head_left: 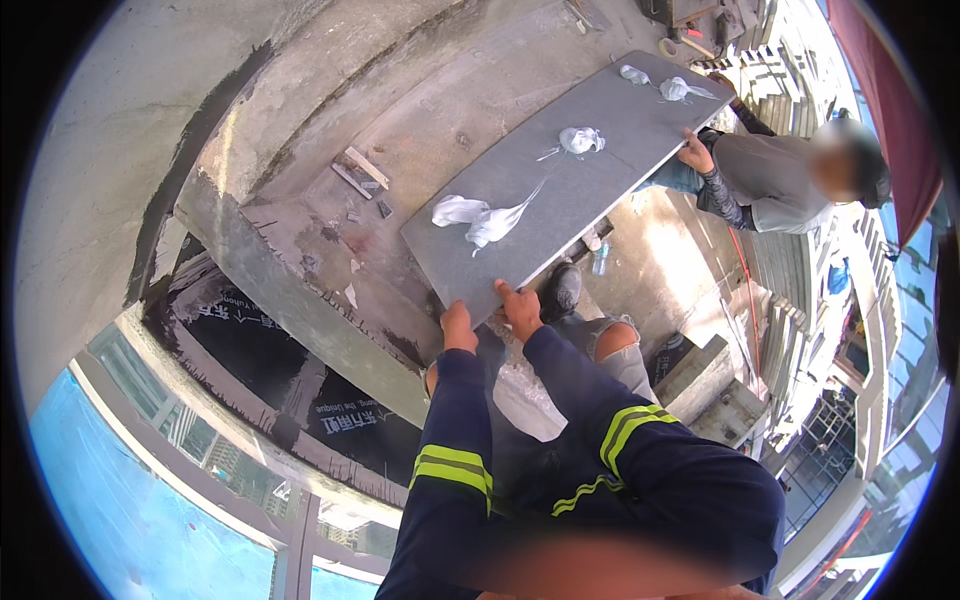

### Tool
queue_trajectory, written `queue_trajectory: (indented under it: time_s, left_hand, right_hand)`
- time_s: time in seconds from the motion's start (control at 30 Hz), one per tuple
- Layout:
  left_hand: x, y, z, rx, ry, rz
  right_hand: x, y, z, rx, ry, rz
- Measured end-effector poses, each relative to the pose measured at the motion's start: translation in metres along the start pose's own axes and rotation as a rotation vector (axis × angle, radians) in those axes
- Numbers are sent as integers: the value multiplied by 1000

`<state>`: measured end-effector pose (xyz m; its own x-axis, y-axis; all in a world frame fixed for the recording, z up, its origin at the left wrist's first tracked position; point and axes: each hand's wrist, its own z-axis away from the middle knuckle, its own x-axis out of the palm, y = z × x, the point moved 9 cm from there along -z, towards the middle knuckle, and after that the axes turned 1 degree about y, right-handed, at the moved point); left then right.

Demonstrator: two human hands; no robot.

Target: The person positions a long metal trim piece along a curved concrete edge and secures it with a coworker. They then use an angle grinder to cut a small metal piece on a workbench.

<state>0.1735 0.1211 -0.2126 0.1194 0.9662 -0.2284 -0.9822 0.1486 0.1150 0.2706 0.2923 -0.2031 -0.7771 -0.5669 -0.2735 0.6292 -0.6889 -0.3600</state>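
A long grey stone slab (530, 190) stretches from my hands toward the far right, tilted, with several whitish dabs of paste (580, 140) on its upper face. My left hand (458, 327) grips the near corner, fingers curled under the edge. Just to its right, my right hand (519, 310) holds the same end, thumb on top and the other fingers hidden beneath. At the far right, a co-worker (770, 175) supports the long edge with one hand (695, 152); their other hand is by the far corner.
A rough concrete ledge (330, 130) curves along the left, with wood scraps (360, 172) on it. Black membrane (250, 350) lies below left. My shoe (562, 290) stands near a plastic bottle (600, 260). Stacked slabs (775, 340) line the right; offcuts and tools lie at the far end.
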Motion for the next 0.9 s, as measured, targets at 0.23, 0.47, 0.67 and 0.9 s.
queue_trajectory:
  time_s: [0.23,0.47,0.67,0.9]
  left_hand:
    - [-30,31,10,4,-249,446]
    - [-32,56,-2,16,-146,475]
    - [-42,73,-9,-7,-112,348]
    - [-55,73,16,-132,-121,141]
  right_hand:
    - [49,-75,29,16,-125,44]
    - [76,-109,32,127,-287,6]
    - [70,-144,23,208,-223,-72]
    - [47,-162,17,216,-266,-179]
